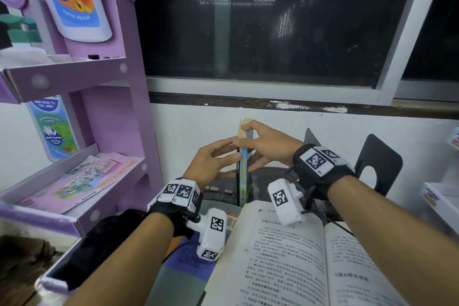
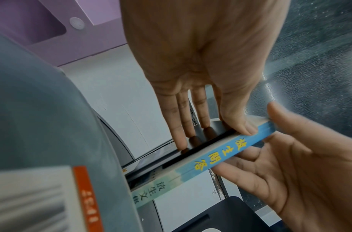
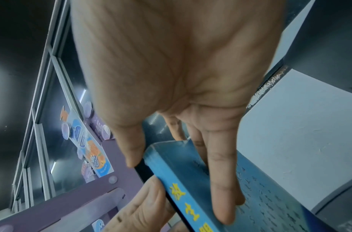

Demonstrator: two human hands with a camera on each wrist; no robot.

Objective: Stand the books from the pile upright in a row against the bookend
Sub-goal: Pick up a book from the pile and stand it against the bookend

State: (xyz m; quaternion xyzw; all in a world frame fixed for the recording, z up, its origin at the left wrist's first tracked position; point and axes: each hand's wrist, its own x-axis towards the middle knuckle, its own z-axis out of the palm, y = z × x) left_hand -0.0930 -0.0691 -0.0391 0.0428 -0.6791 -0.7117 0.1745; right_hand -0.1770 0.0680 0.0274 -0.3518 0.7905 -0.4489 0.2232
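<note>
A thin book with a blue spine [image 1: 243, 169] stands upright in the middle; its foot is hidden behind an open book [image 1: 298, 261]. My left hand [image 1: 218, 159] lies flat against its left cover with straight fingers [image 2: 181, 125] and the thumb on the spine [image 2: 221, 155]. My right hand [image 1: 260, 144] pinches the book's top: thumb at the spine's upper corner, fingers [image 3: 224, 204] down the right cover [image 3: 270, 196]. A black bookend [image 1: 380, 156] stands apart to the right, and another black plate [image 1: 310, 135] shows behind my right hand. The open book lies on a pile [image 1: 188, 261] of flat books.
A purple cardboard display shelf [image 1: 111, 112] with leaflets stands close on the left. A white wall and a dark window [image 1: 273, 20] are right behind the book. White boxes [image 1: 437, 196] sit at the far right. A dark phone [image 1: 82, 256] lies at the lower left.
</note>
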